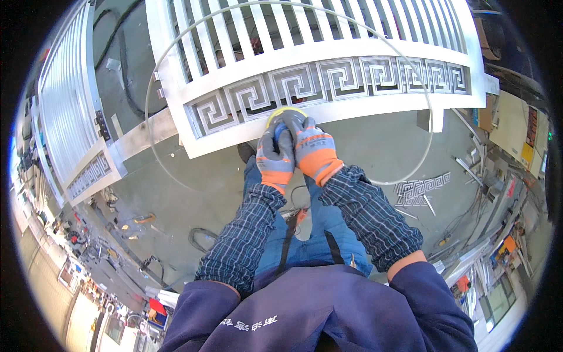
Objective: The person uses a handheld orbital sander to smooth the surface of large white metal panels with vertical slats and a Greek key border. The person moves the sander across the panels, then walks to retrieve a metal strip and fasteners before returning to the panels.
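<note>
Both my hands are stacked on the sander (285,115) near the frame's upper middle — left hand (275,159) and right hand (314,151), fingers wrapped around it, right slightly further forward. It sits on the white gate panel's (328,56) bottom rail, which runs left-right.

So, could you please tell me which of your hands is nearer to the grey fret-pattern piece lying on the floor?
The right. The right hand is on the sander at the gate rail, on the same side as the fret-pattern piece; the left hand is beside it, farther away.
</note>
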`<state>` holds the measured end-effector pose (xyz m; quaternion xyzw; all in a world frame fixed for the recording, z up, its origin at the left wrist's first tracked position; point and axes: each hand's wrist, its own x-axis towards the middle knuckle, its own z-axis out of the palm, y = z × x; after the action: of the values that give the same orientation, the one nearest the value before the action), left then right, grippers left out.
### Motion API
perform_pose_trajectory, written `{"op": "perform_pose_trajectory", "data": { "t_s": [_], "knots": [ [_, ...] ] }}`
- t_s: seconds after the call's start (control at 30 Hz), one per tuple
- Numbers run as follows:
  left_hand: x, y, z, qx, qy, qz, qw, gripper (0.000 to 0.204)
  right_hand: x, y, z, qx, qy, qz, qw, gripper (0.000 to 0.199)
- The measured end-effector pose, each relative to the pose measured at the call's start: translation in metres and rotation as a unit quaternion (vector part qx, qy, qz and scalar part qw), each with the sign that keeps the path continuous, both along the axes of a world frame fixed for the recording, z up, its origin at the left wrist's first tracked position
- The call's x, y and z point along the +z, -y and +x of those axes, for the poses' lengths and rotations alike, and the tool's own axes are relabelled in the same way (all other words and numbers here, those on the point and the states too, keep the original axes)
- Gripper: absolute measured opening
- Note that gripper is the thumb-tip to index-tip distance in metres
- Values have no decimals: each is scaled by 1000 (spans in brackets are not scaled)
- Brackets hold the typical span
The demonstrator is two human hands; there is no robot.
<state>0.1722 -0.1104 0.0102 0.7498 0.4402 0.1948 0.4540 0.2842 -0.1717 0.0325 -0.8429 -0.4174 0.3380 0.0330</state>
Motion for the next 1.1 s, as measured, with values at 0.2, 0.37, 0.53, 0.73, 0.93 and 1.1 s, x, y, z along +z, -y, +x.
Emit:
{"op": "perform_pose_trajectory", "data": {
  "t_s": [0.2, 0.37, 0.53, 0.73, 0.93, 1.1],
  "knots": [
    [14, 47, 60, -43, -24, -18, 999, 30, 18, 60, 49, -33, 70, -26, 997, 43],
    [4, 98, 171, -108, 45, -65, 991, 42, -9, 150, 147, -140, 92, 133, 977, 73],
    [-8, 121, 199, -154, -65, -34, 985, 59, -9, 156, 168, -180, 60, 165, 968, 77],
    [3, 37, 90, -96, -18, -17, 995, 39, -15, 84, 73, -125, 85, 110, 982, 61],
    [6, -58, -80, 94, 33, -84, 991, 38, 19, -75, -70, 45, -21, 70, 996, 35],
    [23, -106, -146, 145, -42, -91, 984, 38, 17, -137, -136, 97, -42, 132, 986, 34]
  ]
}}
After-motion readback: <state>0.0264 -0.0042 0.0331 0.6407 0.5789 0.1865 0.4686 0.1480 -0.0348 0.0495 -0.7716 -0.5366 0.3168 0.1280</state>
